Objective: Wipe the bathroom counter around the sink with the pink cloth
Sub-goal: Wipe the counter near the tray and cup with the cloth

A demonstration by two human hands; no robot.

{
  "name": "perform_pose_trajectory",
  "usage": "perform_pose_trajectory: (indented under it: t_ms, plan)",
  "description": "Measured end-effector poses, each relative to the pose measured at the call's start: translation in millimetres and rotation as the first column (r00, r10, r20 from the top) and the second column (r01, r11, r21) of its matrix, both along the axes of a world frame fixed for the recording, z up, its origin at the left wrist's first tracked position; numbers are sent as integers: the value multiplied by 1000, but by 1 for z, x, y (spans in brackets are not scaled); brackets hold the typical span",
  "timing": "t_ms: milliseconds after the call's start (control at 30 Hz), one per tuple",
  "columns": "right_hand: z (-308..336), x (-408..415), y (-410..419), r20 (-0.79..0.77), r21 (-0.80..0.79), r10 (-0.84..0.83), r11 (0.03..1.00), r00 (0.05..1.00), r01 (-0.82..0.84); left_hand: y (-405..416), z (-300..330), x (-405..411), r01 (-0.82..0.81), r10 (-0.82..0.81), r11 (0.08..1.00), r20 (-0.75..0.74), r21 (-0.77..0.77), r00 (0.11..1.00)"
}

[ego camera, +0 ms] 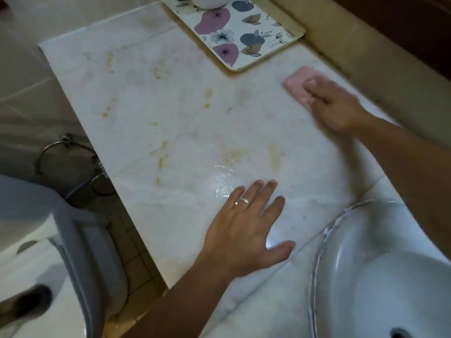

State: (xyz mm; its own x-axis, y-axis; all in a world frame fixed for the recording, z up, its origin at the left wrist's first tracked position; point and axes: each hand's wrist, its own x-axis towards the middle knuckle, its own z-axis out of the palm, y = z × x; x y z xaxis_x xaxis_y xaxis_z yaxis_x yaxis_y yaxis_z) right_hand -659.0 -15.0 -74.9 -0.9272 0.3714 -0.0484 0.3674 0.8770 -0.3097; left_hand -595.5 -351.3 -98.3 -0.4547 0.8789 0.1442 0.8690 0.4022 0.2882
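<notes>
Pink cloth (299, 85) under right hand (338, 108), fingers flat | left hand (246, 228) splayed on counter (151, 113)

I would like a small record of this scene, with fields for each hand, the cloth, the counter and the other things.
right hand: presses the pink cloth on the counter, near the back wall; blurred
left hand: flat on the counter, fingers straight, wears a ring
counter: pale marble, yellowish stains, a wet patch by the left fingers
sink: white, at lower right
tray: floral, at the back
</notes>
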Motion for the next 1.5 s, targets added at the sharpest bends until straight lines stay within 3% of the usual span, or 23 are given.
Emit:
perform_pose_trajectory:
  t_ms: [67, 100, 200, 267, 333, 400, 467, 500, 567, 633, 700, 800, 867, 933, 1033, 1200, 1367, 1433, 1500]
  plan:
    - [-2, -26, 3, -6, 28, -198, 980, 980, 198, 0, 0, 0, 3, -3, 1000, 0, 9, 1000]
    - [-7, -38, -10, -2, 25, -192, 981, 981, 192, -1, 0, -1, 6, -6, 1000, 7, 15, 1000]
    - [-10, -4, -85, 118, -31, 154, 988, 981, -151, -2, 1, -2, 16, -17, 993, 12, 120, 1000]
    - [-2, 55, -93, 95, -95, 311, 948, 946, -302, -6, 3, -2, 2, -5, 963, 11, 269, 1000]
    - [6, 92, -63, 120, -65, 220, 975, 968, -213, -15, 5, -5, -32, 35, 941, -4, 336, 999]
    - [13, 90, -44, 183, -19, -36, 999, 983, 40, -31, 7, -9, -59, 71, 955, -32, 289, 997]
    - [10, 69, -85, 194, 10, -177, 984, 965, 179, -48, 9, -12, -60, 73, 974, -50, 218, 996]
    - [7, 63, -119, 170, 2, -137, 990, 976, 139, -56, 10, -12, -51, 64, 981, -61, 188, 996]
    - [2, 78, -178, 126, -111, 97, 990, 987, -83, -72, 11, -11, -13, 26, 991, -88, 135, 996]
    - [-1, 115, -185, 106, -142, 248, 962, 963, -232, -88, 10, -11, 24, -13, 994, -104, 110, 995]
    - [1, 124, -157, 139, -134, 155, 981, 978, -137, -103, 8, -12, 33, -23, 995, -109, 94, 994]
    - [1, 100, -160, 183, -85, -206, 971, 961, 225, -116, 6, -12, 45, -38, 996, -83, 80, 996]
    - [3, 90, -210, 189, -84, -177, 977, 966, 196, -119, 5, -12, 47, -40, 993, -63, 111, 997]
    - [4, 115, -251, 134, -139, 23, 990, 991, -4, -125, 6, -11, 57, -50, 987, -49, 153, 998]
    - [1, 164, -239, 102, -187, 146, 974, 984, -125, -138, 6, -16, 92, -82, 980, -64, 174, 995]
    - [-3, 107, -257, 165, -36, -306, 948, 937, 316, -161, 4, -48, 101, -93, 993, -118, 61, 989]
    - [2, 156, -301, 101, -71, -5, 997, 995, 13, -171, -9, -54, 135, -132, 990, -84, 33, 988]
    - [-5, 160, -271, 134, -34, -91, 995, 987, 97, -174, -12, -53, 139, -138, 990, -69, 0, 988]
    - [-8, 131, -254, 148, -6, -359, 932, 922, 364, -176, -11, -53, 148, -150, 988, -49, -39, 987]
